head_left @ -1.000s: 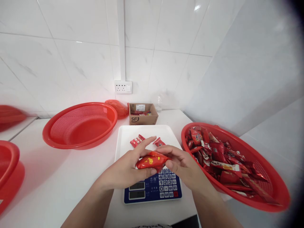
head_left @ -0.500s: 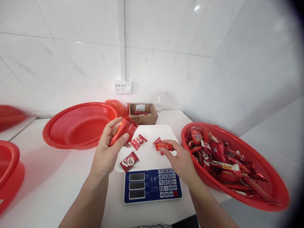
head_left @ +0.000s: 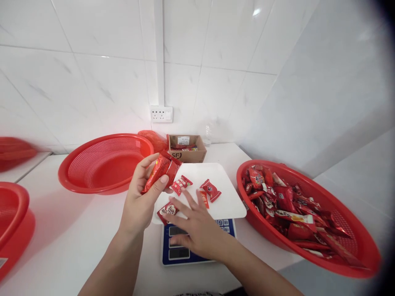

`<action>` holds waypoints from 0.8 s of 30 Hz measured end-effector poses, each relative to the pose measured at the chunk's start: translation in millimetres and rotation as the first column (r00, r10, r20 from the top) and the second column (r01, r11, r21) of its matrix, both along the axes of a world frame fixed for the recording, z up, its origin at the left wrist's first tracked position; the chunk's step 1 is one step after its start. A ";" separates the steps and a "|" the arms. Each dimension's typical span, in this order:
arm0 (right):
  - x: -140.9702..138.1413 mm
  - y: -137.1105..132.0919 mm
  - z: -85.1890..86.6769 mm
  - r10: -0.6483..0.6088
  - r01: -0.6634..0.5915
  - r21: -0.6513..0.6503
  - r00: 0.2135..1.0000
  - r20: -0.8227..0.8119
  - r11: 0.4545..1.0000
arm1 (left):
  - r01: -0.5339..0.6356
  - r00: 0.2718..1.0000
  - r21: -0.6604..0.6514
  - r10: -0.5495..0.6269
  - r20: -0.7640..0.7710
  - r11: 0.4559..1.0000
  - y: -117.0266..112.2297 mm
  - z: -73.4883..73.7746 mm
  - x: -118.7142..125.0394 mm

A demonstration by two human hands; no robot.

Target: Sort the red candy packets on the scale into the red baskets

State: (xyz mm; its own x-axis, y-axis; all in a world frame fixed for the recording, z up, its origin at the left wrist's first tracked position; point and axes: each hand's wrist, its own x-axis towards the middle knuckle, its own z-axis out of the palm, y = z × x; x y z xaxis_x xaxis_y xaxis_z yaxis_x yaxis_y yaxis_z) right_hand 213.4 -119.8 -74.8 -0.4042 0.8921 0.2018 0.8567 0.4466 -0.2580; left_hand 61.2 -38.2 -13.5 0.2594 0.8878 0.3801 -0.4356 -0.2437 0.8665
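Observation:
My left hand (head_left: pixel 145 185) is wrapped round red snack packets (head_left: pixel 163 170), held above the left side of the scale's white pan (head_left: pixel 228 201). Spread over the pan's front is my right hand (head_left: pixel 197 226), its fingers apart and holding nothing. Around its fingertips lie a pink-red packet (head_left: pixel 181 185), a dark red packet with white print (head_left: pixel 166 211) and an orange-red packet (head_left: pixel 204 199), partly covered by a finger. Farther right on the pan rests another red packet (head_left: pixel 211 190). The arm and hand hide much of the scale's blue keypad panel (head_left: pixel 197 258).
On the right stands a red basket (head_left: pixel 348 218) full of wrapped snacks. A red perforated basket (head_left: pixel 105 164) is at the back left, with another red basket (head_left: pixel 12 213) at the left edge. An open cardboard box (head_left: pixel 188 155) holding packets sits by the wall.
My right hand has let go of the orange-red packet on the pan and moved left, opening its fingers over the front packets. My left hand keeps its grip.

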 end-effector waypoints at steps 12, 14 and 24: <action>16.9 0.7 0.2 -0.090 0.088 -0.107 0.996 -0.020 0.990 | 0.033 0.999 0.009 -0.033 -0.037 0.999 -0.8 -1.8 1.2; 25.8 1.4 1.8 -0.139 0.137 -0.106 0.990 -0.010 0.985 | 0.039 0.998 0.012 -0.038 -0.052 0.999 -0.8 -2.2 1.1; 57.3 19.2 0.3 -0.451 0.455 -0.141 0.890 0.064 0.879 | 0.053 0.996 0.021 -0.052 -0.068 0.998 -0.9 -1.7 1.0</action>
State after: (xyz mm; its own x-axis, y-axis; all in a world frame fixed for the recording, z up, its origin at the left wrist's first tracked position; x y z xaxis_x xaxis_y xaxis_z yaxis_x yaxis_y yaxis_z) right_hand 270.7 -100.6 -74.5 0.0479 0.9977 0.0479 0.9642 -0.0336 -0.2629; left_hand 62.2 -39.1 -15.2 0.3314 0.8635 0.3801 -0.3891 -0.2420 0.8889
